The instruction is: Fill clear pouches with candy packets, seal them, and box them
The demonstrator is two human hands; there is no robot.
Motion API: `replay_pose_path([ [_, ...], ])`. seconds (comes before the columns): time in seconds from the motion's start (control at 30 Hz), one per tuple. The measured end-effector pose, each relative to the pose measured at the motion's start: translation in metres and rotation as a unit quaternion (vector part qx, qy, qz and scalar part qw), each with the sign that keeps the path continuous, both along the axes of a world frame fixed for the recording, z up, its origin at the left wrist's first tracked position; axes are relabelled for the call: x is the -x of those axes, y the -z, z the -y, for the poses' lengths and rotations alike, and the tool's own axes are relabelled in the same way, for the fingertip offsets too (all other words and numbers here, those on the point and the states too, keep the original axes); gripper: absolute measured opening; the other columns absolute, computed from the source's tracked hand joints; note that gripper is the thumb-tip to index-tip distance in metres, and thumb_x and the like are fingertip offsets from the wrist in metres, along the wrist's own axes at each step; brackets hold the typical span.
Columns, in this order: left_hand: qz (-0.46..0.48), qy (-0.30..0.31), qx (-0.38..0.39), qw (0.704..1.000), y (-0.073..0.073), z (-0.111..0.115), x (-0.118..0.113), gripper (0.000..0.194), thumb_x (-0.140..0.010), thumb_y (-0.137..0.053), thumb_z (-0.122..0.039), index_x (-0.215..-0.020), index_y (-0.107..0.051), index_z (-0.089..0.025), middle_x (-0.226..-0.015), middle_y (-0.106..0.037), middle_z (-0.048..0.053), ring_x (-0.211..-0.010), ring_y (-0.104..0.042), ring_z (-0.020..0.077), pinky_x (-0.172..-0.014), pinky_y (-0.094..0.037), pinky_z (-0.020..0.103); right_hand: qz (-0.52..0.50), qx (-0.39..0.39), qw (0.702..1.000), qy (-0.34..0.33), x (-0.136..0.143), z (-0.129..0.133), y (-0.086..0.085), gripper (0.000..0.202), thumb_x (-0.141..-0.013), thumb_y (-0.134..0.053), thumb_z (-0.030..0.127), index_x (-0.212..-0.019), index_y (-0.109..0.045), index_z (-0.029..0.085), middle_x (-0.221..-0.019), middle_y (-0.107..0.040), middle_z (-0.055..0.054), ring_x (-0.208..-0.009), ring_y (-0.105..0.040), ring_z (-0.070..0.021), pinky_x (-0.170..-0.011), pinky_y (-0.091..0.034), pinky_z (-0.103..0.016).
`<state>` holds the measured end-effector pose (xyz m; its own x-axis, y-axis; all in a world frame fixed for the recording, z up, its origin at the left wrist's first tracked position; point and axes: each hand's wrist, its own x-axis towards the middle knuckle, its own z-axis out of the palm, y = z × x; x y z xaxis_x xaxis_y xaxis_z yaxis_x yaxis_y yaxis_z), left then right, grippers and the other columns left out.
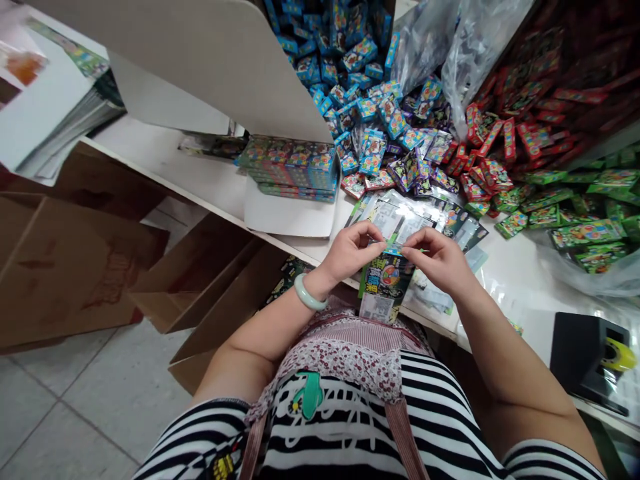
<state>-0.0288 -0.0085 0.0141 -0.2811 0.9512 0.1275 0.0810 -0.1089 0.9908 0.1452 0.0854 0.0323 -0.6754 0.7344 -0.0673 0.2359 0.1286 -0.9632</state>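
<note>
Evidently, a printed black packet (383,283) is pinched at its top edge by both hands, thumb pressed to forefinger on each. The left hand (353,250) is set at the packet's upper left corner, the right hand (437,257) at its upper right, and a narrow gap is left between the two pinches. The packet is hung in front of the apron (350,340), over the near edge of the white table (500,267). Just beyond the fingers, more flat packets (400,207) are spread in an overlapping pile. The left wrist is ringed by a pale green bangle (309,293). Farther off, small blue boxes (373,150), red boxes (533,140) and green boxes (585,233) are heaped loosely. To the left, a stack of printed cartons (295,163) is laid on white card (290,217); to the right, a black tape dispenser (575,353) is placed.
</note>
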Motion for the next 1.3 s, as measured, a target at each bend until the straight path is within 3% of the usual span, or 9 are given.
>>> replay_pose_path([
  [0.27, -0.022, 0.107, -0.034, 0.993, 0.009, 0.016, 0.016, 0.022, -0.088, -0.066, -0.041, -0.082, -0.063, -0.020, -0.092, -0.067, 0.005, -0.087, -0.065, 0.0160, -0.079, -0.055, 0.034, -0.016, -0.162, 0.983, -0.089, -0.016, 0.007, -0.004, 0.017, -0.089, -0.066, 0.041, -0.083, -0.068, 0.025, -0.090, -0.068, -0.006, -0.085, -0.063, -0.0199, -0.067, -0.053, -0.033],
  [0.43, -0.044, 0.076, -0.019, 0.996, 0.024, 0.020, 0.011, 0.024, -0.086, -0.070, -0.040, -0.099, -0.065, -0.020, -0.097, -0.068, 0.006, -0.090, -0.065, 0.0164, -0.080, -0.055, 0.032, -0.028, -0.247, 0.967, -0.052, -0.023, 0.014, 0.013, 0.005, -0.090, -0.064, 0.030, -0.093, -0.067, 0.026, -0.096, -0.068, -0.006, -0.090, -0.064, -0.0212, -0.080, -0.054, -0.040],
  [0.6, -0.062, 0.077, -0.046, 0.994, 0.023, 0.016, 0.003, 0.020, -0.088, -0.068, -0.039, -0.099, -0.066, -0.022, -0.098, -0.068, 0.006, -0.094, -0.066, 0.0178, -0.084, -0.055, 0.035, -0.040, -0.223, 0.974, 0.007, -0.022, 0.029, 0.019, 0.011, -0.092, -0.060, 0.031, -0.097, -0.068, 0.027, -0.100, -0.069, -0.007, -0.097, -0.064, -0.0222, -0.086, -0.054, -0.043],
  [0.73, -0.075, 0.031, -0.048, 0.996, 0.019, 0.015, 0.005, 0.014, -0.085, -0.071, -0.035, -0.088, -0.067, -0.021, -0.090, -0.069, 0.003, -0.088, -0.066, 0.0165, -0.081, -0.055, 0.033, -0.055, -0.135, 0.988, 0.052, -0.058, 0.022, 0.029, 0.023, -0.092, -0.059, 0.039, -0.110, -0.068, 0.028, -0.116, -0.068, -0.007, -0.107, -0.064, -0.0204, -0.086, -0.055, -0.038],
  [0.8, -0.081, -0.010, -0.038, 0.996, 0.022, 0.012, 0.007, 0.011, -0.085, -0.070, -0.032, -0.086, -0.067, -0.021, -0.088, -0.068, 0.002, -0.087, -0.065, 0.0157, -0.080, -0.055, 0.031, -0.020, -0.123, 0.983, 0.134, -0.097, 0.006, 0.040, 0.024, -0.089, -0.061, 0.040, -0.106, -0.070, 0.025, -0.112, -0.069, -0.007, -0.102, -0.065, -0.0200, -0.084, -0.054, -0.036],
  [0.9, -0.083, -0.035, -0.023, 0.996, 0.027, 0.009, 0.007, 0.008, -0.084, -0.070, -0.029, -0.086, -0.067, -0.022, -0.090, -0.069, 0.001, -0.089, -0.065, 0.0154, -0.081, -0.054, 0.030, 0.107, -0.153, 0.942, 0.278, -0.161, -0.022, 0.059, 0.020, -0.085, -0.063, 0.036, -0.092, -0.073, 0.021, -0.096, -0.070, -0.008, -0.086, -0.065, -0.0201, -0.079, -0.051, -0.037],
  [0.97, -0.084, -0.039, -0.016, 0.996, 0.028, 0.007, 0.004, 0.008, -0.082, -0.070, -0.028, -0.086, -0.067, -0.022, -0.091, -0.069, 0.001, -0.089, -0.065, 0.0153, -0.082, -0.054, 0.029, 0.195, -0.169, 0.917, 0.304, -0.187, -0.037, 0.070, 0.019, -0.083, -0.062, 0.032, -0.092, -0.075, 0.020, -0.095, -0.069, -0.007, -0.078, -0.062, -0.0185, -0.079, -0.051, -0.038],
  [1.13, -0.093, -0.063, 0.001, 0.994, 0.027, 0.007, 0.001, 0.010, -0.079, -0.072, -0.029, -0.085, -0.068, -0.022, -0.090, -0.070, 0.001, -0.090, -0.066, 0.0162, -0.083, -0.054, 0.030, 0.326, -0.182, 0.901, 0.222, -0.179, -0.055, 0.081, 0.022, -0.086, -0.060, 0.029, -0.099, -0.075, 0.020, -0.102, -0.066, -0.008, -0.084, -0.063, -0.0200, -0.084, -0.050, -0.036],
  [1.3, -0.107, -0.071, 0.016, 0.992, 0.025, 0.008, 0.003, 0.011, -0.079, -0.072, -0.030, -0.085, -0.067, -0.022, -0.091, -0.070, 0.001, -0.089, -0.065, 0.0162, -0.081, -0.054, 0.031, 0.374, -0.182, 0.887, 0.200, -0.163, -0.059, 0.082, 0.023, -0.085, -0.062, 0.026, -0.105, -0.072, 0.019, -0.106, -0.064, -0.009, -0.089, -0.064, -0.0228, -0.083, -0.050, -0.036],
])
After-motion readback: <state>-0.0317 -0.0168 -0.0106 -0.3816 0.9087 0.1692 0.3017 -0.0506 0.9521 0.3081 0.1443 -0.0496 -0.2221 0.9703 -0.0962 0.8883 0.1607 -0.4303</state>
